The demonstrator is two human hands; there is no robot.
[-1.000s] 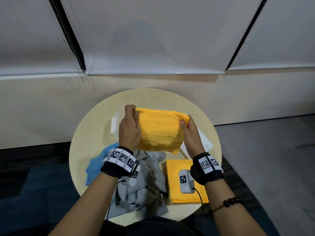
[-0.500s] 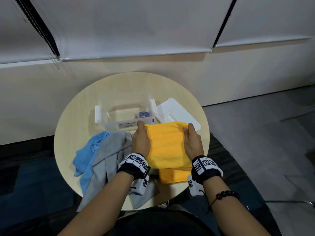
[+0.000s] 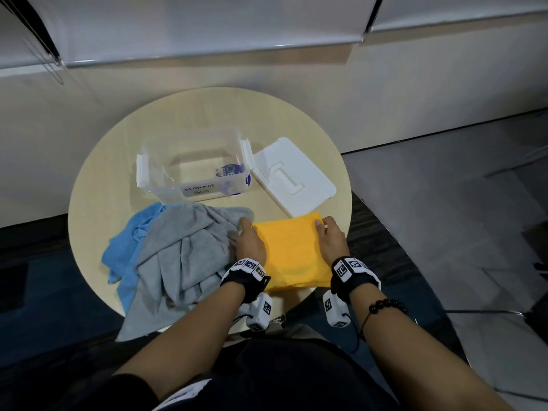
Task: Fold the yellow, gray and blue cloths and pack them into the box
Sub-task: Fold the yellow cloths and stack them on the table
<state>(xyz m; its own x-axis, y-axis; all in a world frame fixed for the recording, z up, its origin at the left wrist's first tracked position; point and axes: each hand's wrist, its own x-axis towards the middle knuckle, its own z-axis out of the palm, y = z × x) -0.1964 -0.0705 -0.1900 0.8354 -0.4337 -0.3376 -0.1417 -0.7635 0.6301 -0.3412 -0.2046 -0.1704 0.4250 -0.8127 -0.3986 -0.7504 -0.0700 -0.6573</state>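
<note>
The yellow cloth (image 3: 292, 256) lies as a flat folded rectangle on the near side of the round surface (image 3: 207, 114), its near edge close to the rim, and each hand has one far corner. The left hand (image 3: 250, 246) pinches the far-left corner with curled fingers. The right hand (image 3: 332, 243) holds the far-right one with the thumb on top, its other fingers hidden past the edge. The step, as I read it, is settling this fold. It is best done by drawing both corners level so the upper layer sits square over the lower (a strip of lower layer seems to show along the near edge, so the match looks inexact). Flat palms can then smooth outward from the middle. The packet should end up narrower than the clear box (image 3: 192, 173), which stands open on the far side of the surface with its white lid (image 3: 293, 176) just beside it on the right. The gray cloth (image 3: 184, 253) is heaped unfolded against the left hand, lying over the blue cloth (image 3: 130, 244). Take care that the left wrist does not drag it into the fold.
</note>
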